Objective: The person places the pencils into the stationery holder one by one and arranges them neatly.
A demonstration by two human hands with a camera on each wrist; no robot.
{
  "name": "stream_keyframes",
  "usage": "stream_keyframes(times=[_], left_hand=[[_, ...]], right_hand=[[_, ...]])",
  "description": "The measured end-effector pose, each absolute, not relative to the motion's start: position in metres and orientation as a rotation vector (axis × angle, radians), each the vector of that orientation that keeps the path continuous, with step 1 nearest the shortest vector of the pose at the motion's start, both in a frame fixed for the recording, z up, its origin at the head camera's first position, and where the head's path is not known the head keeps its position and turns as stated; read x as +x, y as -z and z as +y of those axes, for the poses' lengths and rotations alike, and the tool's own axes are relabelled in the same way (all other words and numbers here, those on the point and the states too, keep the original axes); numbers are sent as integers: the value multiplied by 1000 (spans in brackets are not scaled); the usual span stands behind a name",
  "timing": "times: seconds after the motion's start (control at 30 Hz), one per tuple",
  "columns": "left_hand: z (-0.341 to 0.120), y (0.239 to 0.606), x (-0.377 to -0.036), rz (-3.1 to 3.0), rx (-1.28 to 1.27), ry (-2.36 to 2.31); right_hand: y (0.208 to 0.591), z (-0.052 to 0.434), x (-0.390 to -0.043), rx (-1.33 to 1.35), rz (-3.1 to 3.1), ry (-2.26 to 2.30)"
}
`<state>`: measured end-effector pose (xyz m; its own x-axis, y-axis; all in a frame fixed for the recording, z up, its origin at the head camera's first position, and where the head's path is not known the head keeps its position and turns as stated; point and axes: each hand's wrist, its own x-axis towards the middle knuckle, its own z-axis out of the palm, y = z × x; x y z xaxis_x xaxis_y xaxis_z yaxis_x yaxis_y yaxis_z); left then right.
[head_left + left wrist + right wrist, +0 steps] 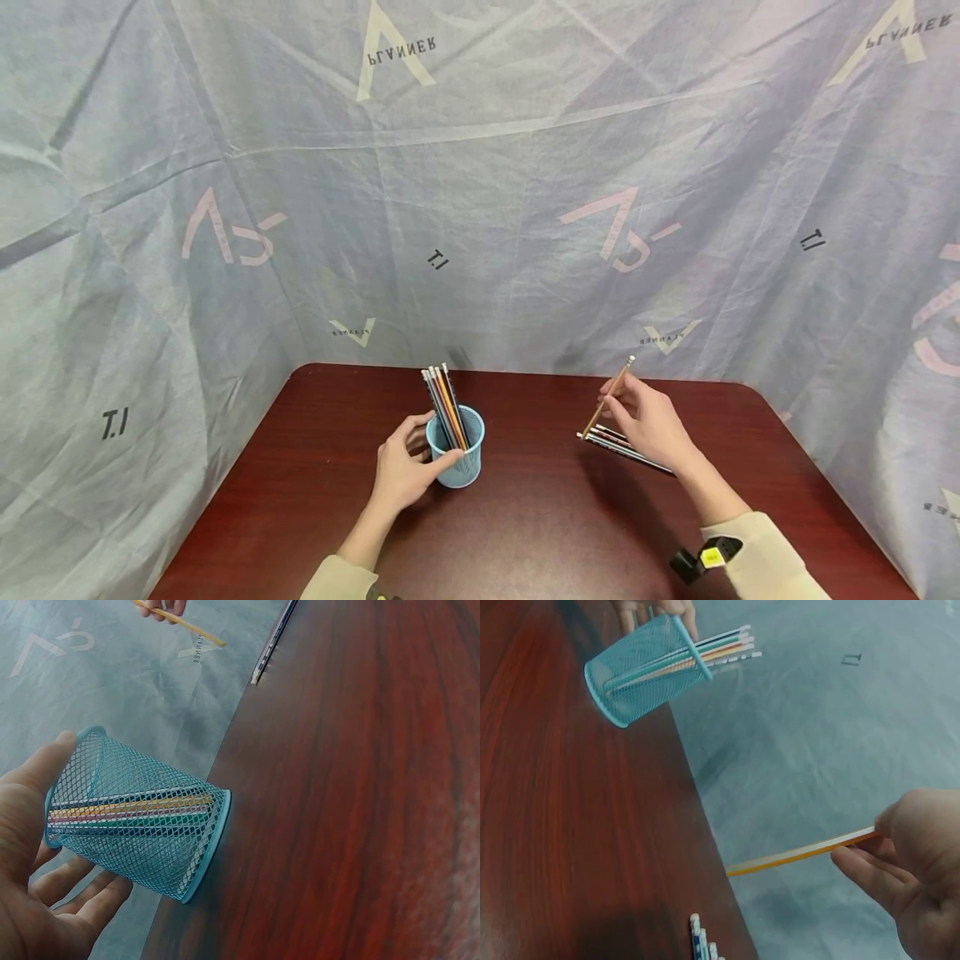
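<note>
Curling round the blue mesh cup (457,454) of pencils (446,400) on the dark red table (525,517), the left hand (401,475) grips it while the right hand (652,425) pinches an orange pencil (609,393) above a loose pencil pile (618,443)

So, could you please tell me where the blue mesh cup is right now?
In the head view the blue mesh cup stands left of centre on the dark red table, held by the left hand, with pencils standing in it.
</note>
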<state>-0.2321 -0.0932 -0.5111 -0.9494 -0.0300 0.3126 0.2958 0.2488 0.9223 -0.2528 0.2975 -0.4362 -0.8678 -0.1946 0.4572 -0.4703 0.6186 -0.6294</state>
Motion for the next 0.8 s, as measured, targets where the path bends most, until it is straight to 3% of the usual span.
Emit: stream_keyframes(times=[0.8], left_hand=[[-94, 515, -235, -2257, -247, 1746]], right_hand=[[395, 196, -268, 730, -2283, -1367]])
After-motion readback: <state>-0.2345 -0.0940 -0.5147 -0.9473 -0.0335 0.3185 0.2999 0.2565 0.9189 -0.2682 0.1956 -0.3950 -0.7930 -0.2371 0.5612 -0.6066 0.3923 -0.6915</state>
